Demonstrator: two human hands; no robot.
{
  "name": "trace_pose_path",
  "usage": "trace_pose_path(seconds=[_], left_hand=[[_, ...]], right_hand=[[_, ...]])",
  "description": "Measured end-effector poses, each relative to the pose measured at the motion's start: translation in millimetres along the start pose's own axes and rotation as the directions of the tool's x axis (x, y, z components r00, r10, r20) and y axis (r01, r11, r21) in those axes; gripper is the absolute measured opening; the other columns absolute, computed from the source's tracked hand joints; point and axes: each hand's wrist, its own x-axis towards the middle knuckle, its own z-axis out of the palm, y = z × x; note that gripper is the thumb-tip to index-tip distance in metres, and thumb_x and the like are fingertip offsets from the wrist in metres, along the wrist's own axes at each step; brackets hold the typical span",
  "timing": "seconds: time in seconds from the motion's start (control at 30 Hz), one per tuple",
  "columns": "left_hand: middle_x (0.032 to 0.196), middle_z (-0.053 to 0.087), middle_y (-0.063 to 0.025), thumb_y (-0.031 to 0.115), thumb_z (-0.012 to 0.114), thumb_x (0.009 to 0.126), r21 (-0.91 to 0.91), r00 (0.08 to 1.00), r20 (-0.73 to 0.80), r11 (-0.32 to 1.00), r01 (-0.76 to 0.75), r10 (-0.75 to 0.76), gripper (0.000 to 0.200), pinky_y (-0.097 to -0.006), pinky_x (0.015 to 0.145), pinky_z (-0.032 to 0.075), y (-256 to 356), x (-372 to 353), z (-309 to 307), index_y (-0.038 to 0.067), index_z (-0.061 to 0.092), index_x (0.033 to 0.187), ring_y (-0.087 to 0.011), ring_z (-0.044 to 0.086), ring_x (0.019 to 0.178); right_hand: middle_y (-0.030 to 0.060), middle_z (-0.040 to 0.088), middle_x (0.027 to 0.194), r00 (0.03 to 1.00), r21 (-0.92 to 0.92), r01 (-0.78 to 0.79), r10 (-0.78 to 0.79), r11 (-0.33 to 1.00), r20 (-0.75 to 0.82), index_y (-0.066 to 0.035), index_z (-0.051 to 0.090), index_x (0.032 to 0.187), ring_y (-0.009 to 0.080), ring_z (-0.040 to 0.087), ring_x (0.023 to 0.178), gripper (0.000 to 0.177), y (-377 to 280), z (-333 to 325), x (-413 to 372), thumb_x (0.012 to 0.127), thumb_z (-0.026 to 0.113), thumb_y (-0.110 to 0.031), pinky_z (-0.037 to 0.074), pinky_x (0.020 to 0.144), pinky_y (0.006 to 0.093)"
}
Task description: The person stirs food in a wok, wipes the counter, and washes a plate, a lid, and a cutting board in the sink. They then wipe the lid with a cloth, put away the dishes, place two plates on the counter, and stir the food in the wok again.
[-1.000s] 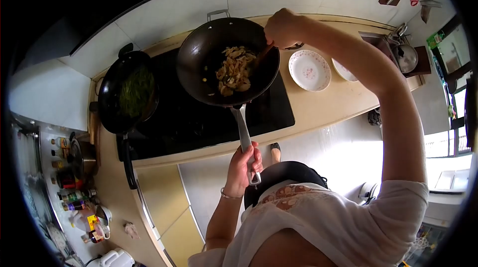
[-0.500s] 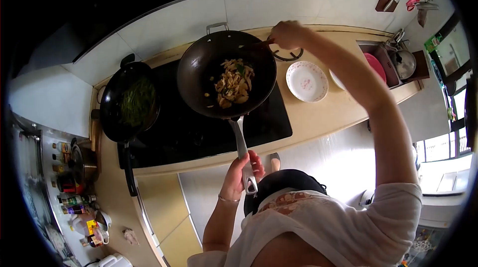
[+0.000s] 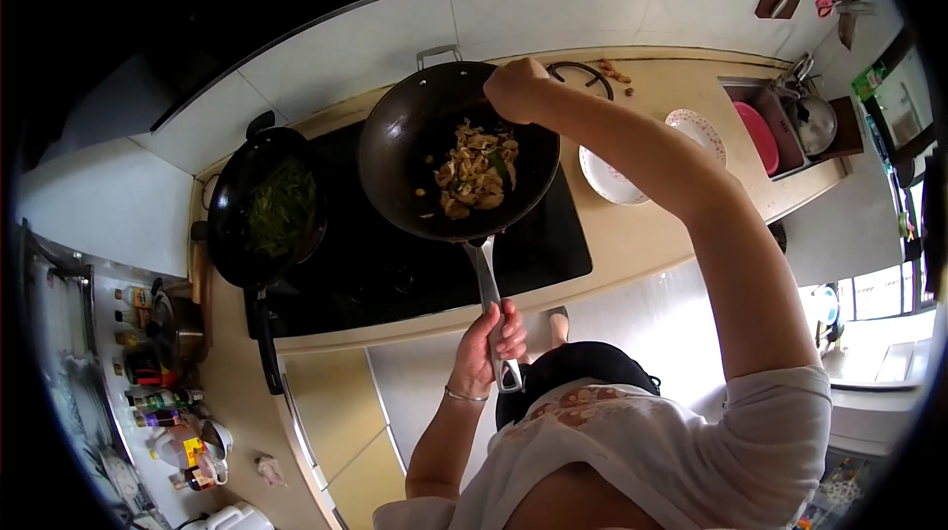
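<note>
My left hand (image 3: 481,344) is closed around the long metal handle (image 3: 486,273) of a dark wok (image 3: 395,160). Sliced, browned food (image 3: 472,174) with a bit of green lies in the wok's middle and right side. Over the wok's upper right rim, my right hand (image 3: 515,92) is closed in a fist, knuckles up. The spatula it grips is mostly hidden under the hand and against the dark wok. A second black pan (image 3: 225,234) with green vegetables (image 3: 281,209) stands to the left, its handle pointing toward me.
Both pans stand on a black cooktop (image 3: 346,293). Right of it are a white plate (image 3: 600,177), partly behind my forearm, a patterned plate (image 3: 699,128) and a round black pan stand (image 3: 592,74). Beyond is a sink (image 3: 780,150) with a pink basin (image 3: 753,135). Bottles (image 3: 163,400) line the left side.
My right hand has moved left from beyond the wok's rim to over it, and the spatula handle is now covered. The food has shifted slightly. My left hand keeps its hold.
</note>
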Motion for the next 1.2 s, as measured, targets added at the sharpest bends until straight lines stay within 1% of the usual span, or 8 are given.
trace_pose_path(seconds=[0.17, 0.6, 0.67, 0.77, 0.87, 1.03, 1.1, 1.2], left_hand=[[0.062, 0.036, 0.0017, 0.029, 0.048, 0.084, -0.051, 1.0, -0.003, 0.999, -0.005, 0.005, 0.023, -0.018, 0.043, 0.026, -1, 1, 1, 0.006, 0.047, 0.089, -0.0049, 0.03, 0.047], [0.053, 0.028, 0.0068, 0.021, 0.049, 0.084, 0.28, 0.974, -0.2, 0.959, -0.051, 0.11, 0.014, -0.0156, 0.035, 0.019, -4, 2, 19, 0.013, 0.047, 0.074, -0.0011, 0.024, 0.04], [0.053, 0.027, 0.0067, 0.021, 0.05, 0.084, 0.291, 0.973, -0.19, 0.954, -0.073, 0.132, 0.014, -0.0158, 0.035, 0.019, -10, 6, 21, 0.013, 0.046, 0.072, -0.0012, 0.024, 0.04], [0.052, 0.027, 0.0067, 0.02, 0.05, 0.084, 0.326, 0.961, -0.209, 0.939, -0.106, 0.181, 0.014, -0.0159, 0.034, 0.02, -25, 10, 29, 0.013, 0.045, 0.072, -0.0012, 0.024, 0.039], [0.051, 0.027, 0.0066, 0.018, 0.051, 0.083, 0.377, 0.935, -0.243, 0.913, -0.155, 0.259, 0.012, -0.0158, 0.034, 0.021, -51, 17, 40, 0.013, 0.045, 0.074, -0.0011, 0.024, 0.039], [0.051, 0.028, 0.006, 0.016, 0.052, 0.082, 0.47, 0.88, -0.28, 0.854, -0.223, 0.384, 0.008, -0.016, 0.033, 0.023, -104, 27, 55, 0.012, 0.045, 0.079, -0.0018, 0.025, 0.038], [0.051, 0.028, 0.0053, 0.015, 0.053, 0.081, 0.494, 0.888, -0.264, 0.844, -0.21, 0.376, 0.008, -0.0169, 0.032, 0.022, -117, 30, 53, 0.013, 0.045, 0.08, -0.0027, 0.025, 0.038], [0.051, 0.028, 0.0046, 0.015, 0.055, 0.08, 0.549, 0.859, -0.318, 0.817, -0.179, 0.402, 0.012, -0.0184, 0.032, 0.022, -130, 30, 62, 0.013, 0.043, 0.079, -0.0037, 0.024, 0.037]], right_hand=[[0.0087, 0.061, 0.088, 0.995, -0.11, 0.092, -0.087, 0.99, 0.046, -0.006, 0.063, 0.086, 0.0231, 0.058, 0.085, 0.018, -1, -3, -34, 0.07, 0.055, -0.008, 0.047, 0.067, 0.0329], [0.0148, 0.06, 0.089, 0.992, 0.15, -0.1, 0.111, 0.984, -0.067, -0.002, 0.062, 0.083, 0.0266, 0.058, 0.085, 0.019, 50, 51, -58, 0.065, 0.058, -0.004, 0.046, 0.069, 0.0339], [0.0151, 0.059, 0.091, 0.974, 0.232, -0.061, 0.109, 0.971, -0.201, -0.002, 0.061, 0.085, 0.027, 0.057, 0.087, 0.019, 52, 51, -69, 0.068, 0.054, -0.004, 0.046, 0.071, 0.0343], [0.0134, 0.059, 0.089, 0.993, 0.156, -0.034, 0.05, 0.987, -0.103, -0.006, 0.061, 0.088, 0.0275, 0.057, 0.086, 0.02, 64, 58, -71, 0.071, 0.05, -0.006, 0.045, 0.071, 0.035], [0.0111, 0.059, 0.089, 0.967, 0.333, 0.039, 0.049, 0.942, -0.251, -0.013, 0.061, 0.092, 0.0267, 0.056, 0.086, 0.023, 79, 59, -92, 0.074, 0.047, -0.008, 0.045, 0.071, 0.0358], [0.0088, 0.06, 0.085, 0.966, 0.313, 0.123, -0.042, 0.942, -0.254, -0.02, 0.06, 0.098, 0.0247, 0.057, 0.082, 0.027, 122, 87, -101, 0.077, 0.046, -0.013, 0.044, 0.069, 0.0354], [0.008, 0.058, 0.076, 0.844, 0.449, 0.387, -0.113, 0.805, -0.525, -0.024, 0.056, 0.103, 0.0264, 0.057, 0.071, 0.025, 143, 101, -96, 0.08, 0.047, -0.021, 0.043, 0.061, 0.0364], [0.0102, 0.055, 0.072, 0.788, 0.448, 0.459, -0.118, 0.767, -0.605, -0.027, 0.056, 0.106, 0.027, 0.055, 0.067, 0.028, 137, 103, -87, 0.079, 0.05, -0.024, 0.043, 0.06, 0.0366]])
